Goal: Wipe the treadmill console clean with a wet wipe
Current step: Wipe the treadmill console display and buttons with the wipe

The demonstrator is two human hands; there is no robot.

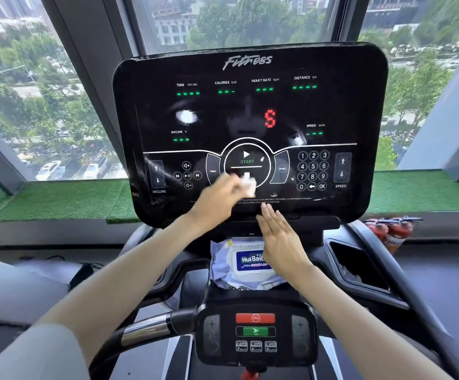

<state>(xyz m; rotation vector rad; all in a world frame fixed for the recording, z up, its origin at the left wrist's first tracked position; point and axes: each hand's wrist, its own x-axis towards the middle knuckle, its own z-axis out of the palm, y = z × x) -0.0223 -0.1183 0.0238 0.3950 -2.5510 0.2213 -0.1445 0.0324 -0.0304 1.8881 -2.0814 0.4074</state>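
Treadmill console [354, 111]: black glossy panel, rounded corners, facing the viewer; green dashes and one red digit lit, pale patches on its face.

Surface and room, near to far:
- Lower control panel [255, 333], with red and green buttons, nearest the viewer.
- Chrome-banded handlebar [146, 329] to the left of that panel.
- Wet wipe pack [239, 266] lying on the ledge under the console, partly covered by the right wrist.
- Recessed tray [360, 266] to the right of the pack.
- Green turf sill [58, 198] behind the console, two fire extinguishers [390, 231] at its right end.
- Windows [44, 78] beyond, with trees and parked cars below.

Task's thing and hands:
- Wet wipe [249, 186], white and bunched, pinched in the left hand [220, 196] against the console just below the START ring.
- Right hand [280, 237] flat, fingers straight and together, its fingertips [264, 211] touching the console's lower edge, below and just right of the wipe.
- Hands apart.

Edges and room:
- Number keypad [312, 170] and speed arrows lie uncovered to the right of both hands.
- Incline arrows and media keys lie uncovered to the left.
- The whole upper display stands above the hands.
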